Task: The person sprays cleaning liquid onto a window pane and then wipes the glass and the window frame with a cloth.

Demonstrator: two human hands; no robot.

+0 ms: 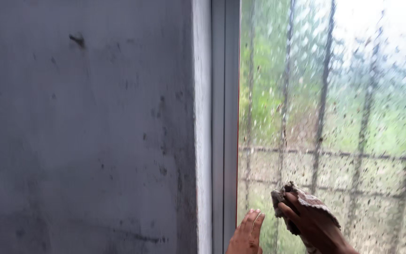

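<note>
My right hand (pixel 312 225) grips a crumpled greyish-brown cloth (pixel 291 194) and presses it against the lower part of a textured, spotted window pane (pixel 353 94). My left hand (pixel 247 234) rests flat with fingers together and pointing up on the pane's bottom left, right beside the grey window frame (pixel 225 117). It holds nothing. Only the fingers and part of each hand show above the bottom edge of the view.
A grey, stained wall (pixel 85 131) fills the left half. Dark grille bars (pixel 324 94) and greenery show blurred behind the glass.
</note>
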